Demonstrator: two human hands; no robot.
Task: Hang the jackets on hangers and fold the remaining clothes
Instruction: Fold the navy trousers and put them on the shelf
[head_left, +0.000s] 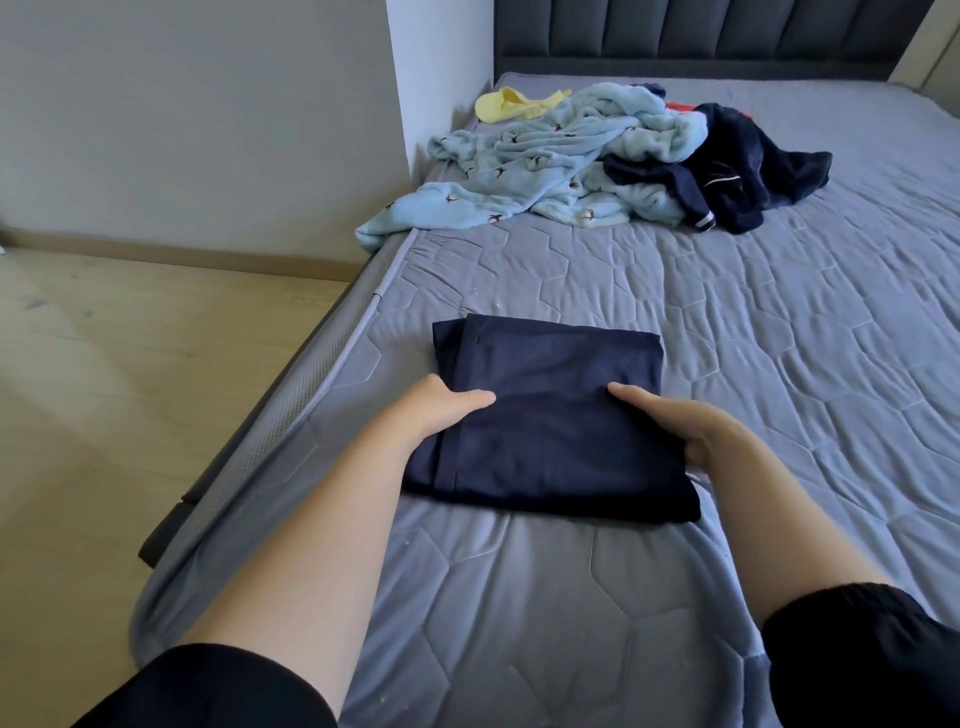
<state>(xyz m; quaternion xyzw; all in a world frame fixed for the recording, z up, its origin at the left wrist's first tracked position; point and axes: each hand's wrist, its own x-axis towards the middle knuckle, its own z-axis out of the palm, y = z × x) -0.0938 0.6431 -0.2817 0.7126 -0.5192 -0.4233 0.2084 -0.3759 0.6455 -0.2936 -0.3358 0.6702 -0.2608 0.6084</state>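
I have the folded navy garment (550, 415) flat on the bed (779, 338), close to its left edge and well short of the headboard. My left hand (441, 408) and right hand (685, 426) each pinch a side edge, thumb on top and fingers hidden beneath, probably to lift the fold without it opening. Its long axis seems to run along the bed, toward the unfolded pile (545, 161) at the head-end left corner, with a seamed band down its left side.
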